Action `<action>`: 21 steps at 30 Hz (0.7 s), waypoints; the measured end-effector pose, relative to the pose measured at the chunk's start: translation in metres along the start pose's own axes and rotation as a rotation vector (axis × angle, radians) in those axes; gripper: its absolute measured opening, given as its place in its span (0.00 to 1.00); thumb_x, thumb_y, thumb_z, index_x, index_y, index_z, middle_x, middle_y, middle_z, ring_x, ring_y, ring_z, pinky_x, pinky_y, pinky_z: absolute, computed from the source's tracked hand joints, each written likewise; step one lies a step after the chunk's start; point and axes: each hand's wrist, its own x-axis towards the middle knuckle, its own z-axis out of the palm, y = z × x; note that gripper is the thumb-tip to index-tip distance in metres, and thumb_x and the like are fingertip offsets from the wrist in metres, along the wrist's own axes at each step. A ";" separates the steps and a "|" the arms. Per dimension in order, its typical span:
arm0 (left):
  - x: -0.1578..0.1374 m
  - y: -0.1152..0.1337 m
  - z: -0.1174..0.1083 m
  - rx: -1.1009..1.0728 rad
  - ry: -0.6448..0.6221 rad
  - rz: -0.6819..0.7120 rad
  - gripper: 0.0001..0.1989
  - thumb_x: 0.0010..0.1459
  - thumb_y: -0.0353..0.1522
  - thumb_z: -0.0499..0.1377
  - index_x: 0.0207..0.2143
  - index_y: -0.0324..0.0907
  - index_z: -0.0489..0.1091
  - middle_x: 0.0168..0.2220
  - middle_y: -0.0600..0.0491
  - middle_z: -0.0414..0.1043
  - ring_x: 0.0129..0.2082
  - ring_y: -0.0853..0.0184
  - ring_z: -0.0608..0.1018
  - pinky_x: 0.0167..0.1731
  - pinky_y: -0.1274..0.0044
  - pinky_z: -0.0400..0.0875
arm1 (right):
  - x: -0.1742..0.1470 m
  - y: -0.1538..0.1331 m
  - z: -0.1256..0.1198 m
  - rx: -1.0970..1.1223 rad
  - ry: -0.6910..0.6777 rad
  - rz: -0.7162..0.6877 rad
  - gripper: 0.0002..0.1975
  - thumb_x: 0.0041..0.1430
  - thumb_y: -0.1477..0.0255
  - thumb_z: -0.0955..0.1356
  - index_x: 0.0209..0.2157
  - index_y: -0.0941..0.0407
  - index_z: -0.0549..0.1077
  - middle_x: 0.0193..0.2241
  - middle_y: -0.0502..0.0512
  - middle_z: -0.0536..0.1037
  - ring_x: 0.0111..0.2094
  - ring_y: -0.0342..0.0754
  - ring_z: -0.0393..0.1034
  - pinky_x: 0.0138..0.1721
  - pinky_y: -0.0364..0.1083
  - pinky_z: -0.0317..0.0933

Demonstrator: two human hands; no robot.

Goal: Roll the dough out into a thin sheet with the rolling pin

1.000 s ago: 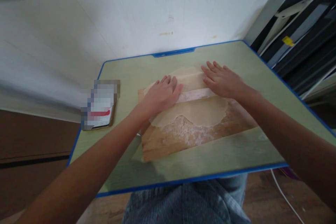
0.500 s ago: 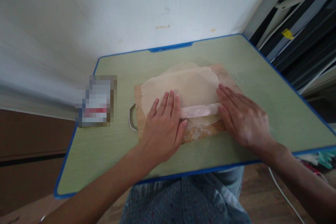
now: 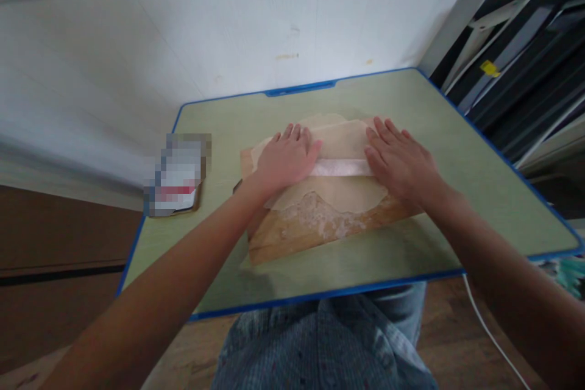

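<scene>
A pale, floury rolling pin lies crosswise over a wide, thin sheet of dough. The dough covers much of a wooden cutting board and overhangs its far edge. My left hand rests flat over the left part of the pin, fingers stretched forward. Over the right part lies my right hand, also flat with fingers extended. Only the pin's middle shows between the hands; its ends are hidden under them. Loose flour whitens the near part of the board.
The board lies on a green table with a blue rim. A blurred-out flat item sits at the table's left side. A white wall stands behind, and dark stacked frames are at the right.
Both hands have moved forward, away from my body, with the rolling pin under them. More of the near dough and floured board now shows. The view has shifted slightly.
</scene>
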 end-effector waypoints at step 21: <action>-0.138 0.048 0.022 -0.087 0.258 0.053 0.28 0.64 0.37 0.40 0.59 0.27 0.57 0.62 0.38 0.55 0.62 0.52 0.58 0.59 0.58 0.52 | -0.139 -0.053 0.001 -0.014 0.260 -0.039 0.30 0.62 0.68 0.60 0.62 0.67 0.51 0.57 0.76 0.63 0.62 0.61 0.51 0.55 0.61 0.57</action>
